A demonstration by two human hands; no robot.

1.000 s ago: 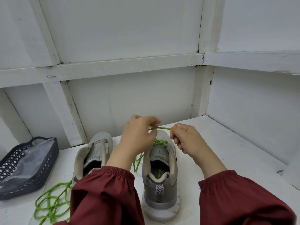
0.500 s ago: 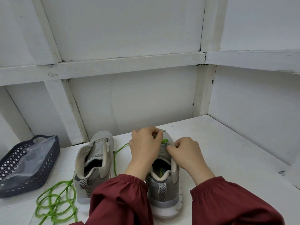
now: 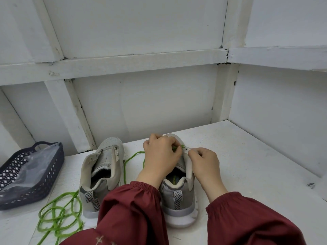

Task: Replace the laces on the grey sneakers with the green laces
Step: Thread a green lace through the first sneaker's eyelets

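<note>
And down they came! A second before, both hands had a short run of green lace pulled tight in the air above the shoe; by this moment they had dropped onto it. The left hand (image 3: 161,156) had curled its fingertips round the green lace (image 3: 177,147), pinching it right at the top of the shoe's outer flap. The right hand (image 3: 203,162) had let go of the lace and was pinching that flap itself, fingers curled, steadying the eyelet. The slack that had hung in a loop now trailed off to the left across the white surface (image 3: 247,156).

The shoe being worked on, the right-hand sneaker (image 3: 178,197), stood heel toward the front edge, about mid-width. My read: one pull-through had finished and the next eyelet was being threaded, with several rows left. The left-hand sneaker (image 3: 100,174), just beside it, showed no lace at all. A green coil (image 3: 58,214) lay by the front edge, left, near the dark basket (image 3: 31,174) at the left edge.
</note>
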